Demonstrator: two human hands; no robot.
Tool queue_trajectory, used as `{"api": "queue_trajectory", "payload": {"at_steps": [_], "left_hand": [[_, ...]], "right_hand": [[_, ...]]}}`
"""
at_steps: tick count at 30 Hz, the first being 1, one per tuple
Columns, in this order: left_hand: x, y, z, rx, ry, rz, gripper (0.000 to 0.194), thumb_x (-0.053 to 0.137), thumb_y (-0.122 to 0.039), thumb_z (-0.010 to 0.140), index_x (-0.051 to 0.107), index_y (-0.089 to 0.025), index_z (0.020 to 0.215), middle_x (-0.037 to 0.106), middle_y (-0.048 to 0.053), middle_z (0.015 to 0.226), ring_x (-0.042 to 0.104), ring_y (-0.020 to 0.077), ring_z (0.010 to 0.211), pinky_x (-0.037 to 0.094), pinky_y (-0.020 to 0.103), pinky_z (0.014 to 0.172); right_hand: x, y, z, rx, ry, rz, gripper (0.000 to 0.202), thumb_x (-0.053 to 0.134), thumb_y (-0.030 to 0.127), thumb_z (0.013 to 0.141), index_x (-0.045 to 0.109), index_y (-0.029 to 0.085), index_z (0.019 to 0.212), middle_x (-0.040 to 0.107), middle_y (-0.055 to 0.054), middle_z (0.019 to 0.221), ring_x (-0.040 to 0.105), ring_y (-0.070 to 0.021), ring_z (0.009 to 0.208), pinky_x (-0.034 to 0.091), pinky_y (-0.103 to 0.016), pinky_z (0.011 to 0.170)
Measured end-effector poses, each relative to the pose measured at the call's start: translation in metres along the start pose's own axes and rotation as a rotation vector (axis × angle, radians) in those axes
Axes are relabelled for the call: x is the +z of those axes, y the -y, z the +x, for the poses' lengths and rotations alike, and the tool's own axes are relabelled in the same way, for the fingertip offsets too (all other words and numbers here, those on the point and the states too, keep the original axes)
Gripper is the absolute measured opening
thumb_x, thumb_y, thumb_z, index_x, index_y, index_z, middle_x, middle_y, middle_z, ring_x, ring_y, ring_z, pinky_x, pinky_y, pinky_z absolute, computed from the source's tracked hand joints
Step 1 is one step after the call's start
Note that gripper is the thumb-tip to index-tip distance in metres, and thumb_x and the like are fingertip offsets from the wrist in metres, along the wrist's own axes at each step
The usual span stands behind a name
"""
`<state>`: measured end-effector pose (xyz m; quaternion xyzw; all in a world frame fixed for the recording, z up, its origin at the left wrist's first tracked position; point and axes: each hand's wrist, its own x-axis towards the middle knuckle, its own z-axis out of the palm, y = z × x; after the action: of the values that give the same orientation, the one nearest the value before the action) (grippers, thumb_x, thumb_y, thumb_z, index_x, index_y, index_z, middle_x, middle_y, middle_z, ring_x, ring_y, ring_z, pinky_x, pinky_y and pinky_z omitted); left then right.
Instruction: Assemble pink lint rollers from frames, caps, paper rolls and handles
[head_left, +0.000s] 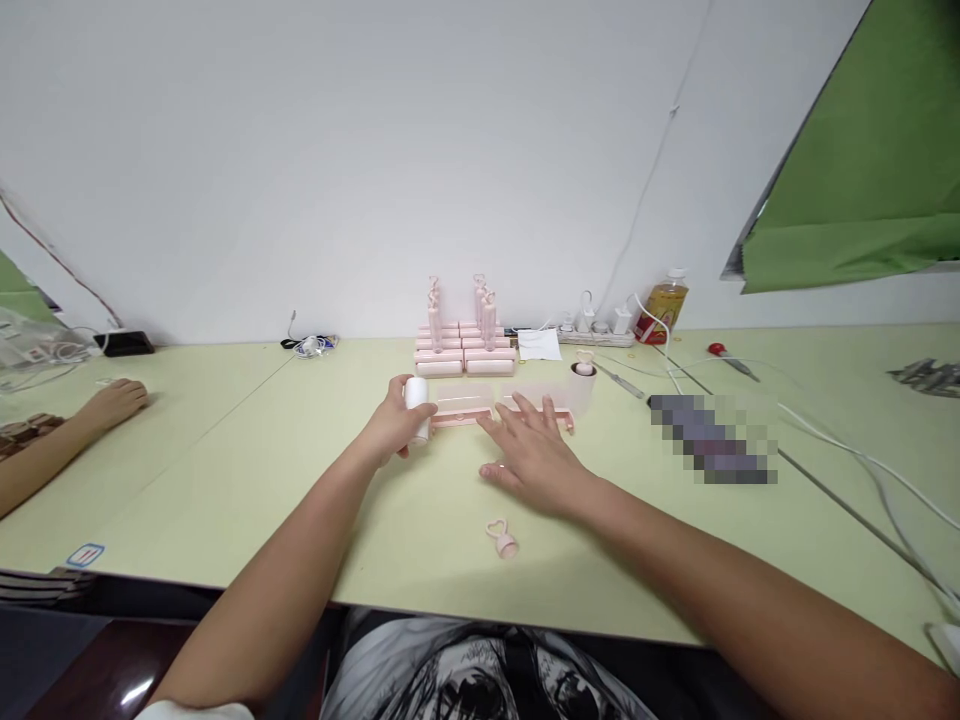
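Note:
My left hand (391, 420) is closed around a white cylinder (417, 408), held upright beside an open pink case (463, 416). My right hand (531, 450) has its fingers spread, palm down, over a second open pink case (562, 416), and nothing shows in its grasp. A small pink cap with a heart-shaped loop (504, 540) lies on the table nearer to me. Just beyond the right hand, a translucent cup (580, 390) holds another heart-loop piece (585, 364).
Stacked pink cases (465, 362) with upright clear tubes stand by the wall. Right of them are a power strip (607, 338), a drink bottle (663, 308), a red-handled tool (729, 358), cables and a pixelated object (709, 440). At left rests another person's hand (120, 402).

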<state>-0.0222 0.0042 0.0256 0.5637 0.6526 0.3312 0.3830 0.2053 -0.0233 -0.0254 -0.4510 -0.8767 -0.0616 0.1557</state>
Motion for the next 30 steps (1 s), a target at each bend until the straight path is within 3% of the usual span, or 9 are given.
{"api": "queue_trajectory", "payload": {"at_steps": [4, 9, 13, 20, 25, 30], "left_hand": [[0.002, 0.007, 0.007, -0.025, 0.047, 0.045, 0.07, 0.061, -0.046, 0.075, 0.031, -0.029, 0.136, 0.061, 0.009, 0.094, 0.058, 0.0173, 0.059, 0.035, 0.02, 0.038], [-0.002, 0.01, 0.012, -0.062, 0.058, 0.088, 0.065, 0.058, -0.049, 0.077, 0.033, -0.023, 0.132, 0.061, 0.011, 0.099, 0.058, 0.0169, 0.062, 0.036, 0.021, 0.041], [-0.008, 0.009, 0.013, -0.057, 0.072, 0.105, 0.063, 0.056, -0.044, 0.078, 0.034, -0.026, 0.133, 0.059, 0.01, 0.101, 0.058, 0.016, 0.062, 0.037, 0.021, 0.042], [-0.01, 0.013, 0.018, -0.052, 0.083, 0.16, 0.057, 0.055, -0.039, 0.077, 0.039, -0.028, 0.131, 0.059, 0.008, 0.097, 0.058, 0.0162, 0.062, 0.037, 0.02, 0.04], [-0.008, 0.017, 0.019, -0.011, 0.103, 0.185, 0.056, 0.059, -0.043, 0.077, 0.04, -0.025, 0.126, 0.061, 0.009, 0.098, 0.06, 0.0181, 0.066, 0.04, 0.021, 0.041], [0.004, 0.019, 0.013, 0.06, 0.125, 0.135, 0.063, 0.064, -0.05, 0.075, 0.037, -0.024, 0.126, 0.062, 0.009, 0.1, 0.062, 0.0207, 0.073, 0.046, 0.023, 0.046]], "right_hand": [[0.004, -0.005, 0.003, 0.003, 0.091, 0.032, 0.069, 0.035, 0.063, 0.091, 0.036, 0.021, 0.146, 0.034, -0.017, 0.152, 0.01, -0.0425, 0.143, -0.001, -0.067, 0.11], [-0.001, -0.003, 0.002, -0.032, 0.139, 0.118, 0.067, 0.036, 0.061, 0.092, 0.04, 0.018, 0.144, 0.047, -0.016, 0.144, 0.016, -0.0413, 0.142, -0.004, -0.066, 0.11], [-0.006, 0.0, 0.0, -0.073, 0.16, 0.179, 0.064, 0.038, 0.059, 0.092, 0.044, 0.018, 0.141, 0.051, -0.013, 0.14, 0.02, -0.0401, 0.141, -0.004, -0.067, 0.111], [-0.013, 0.004, -0.002, -0.205, 0.204, 0.243, 0.057, 0.047, 0.053, 0.091, 0.046, 0.022, 0.14, 0.045, -0.011, 0.146, 0.025, -0.0361, 0.14, 0.0, -0.062, 0.113], [-0.015, 0.004, 0.0, -0.126, 0.195, 0.232, 0.047, 0.047, 0.049, 0.092, 0.054, 0.027, 0.134, 0.023, -0.014, 0.157, 0.021, -0.0378, 0.142, 0.008, -0.061, 0.113], [-0.014, 0.004, 0.0, -0.116, 0.256, 0.27, 0.065, 0.049, 0.048, 0.092, 0.027, 0.029, 0.15, 0.025, -0.018, 0.156, 0.022, -0.0351, 0.143, 0.021, -0.059, 0.109]]}}
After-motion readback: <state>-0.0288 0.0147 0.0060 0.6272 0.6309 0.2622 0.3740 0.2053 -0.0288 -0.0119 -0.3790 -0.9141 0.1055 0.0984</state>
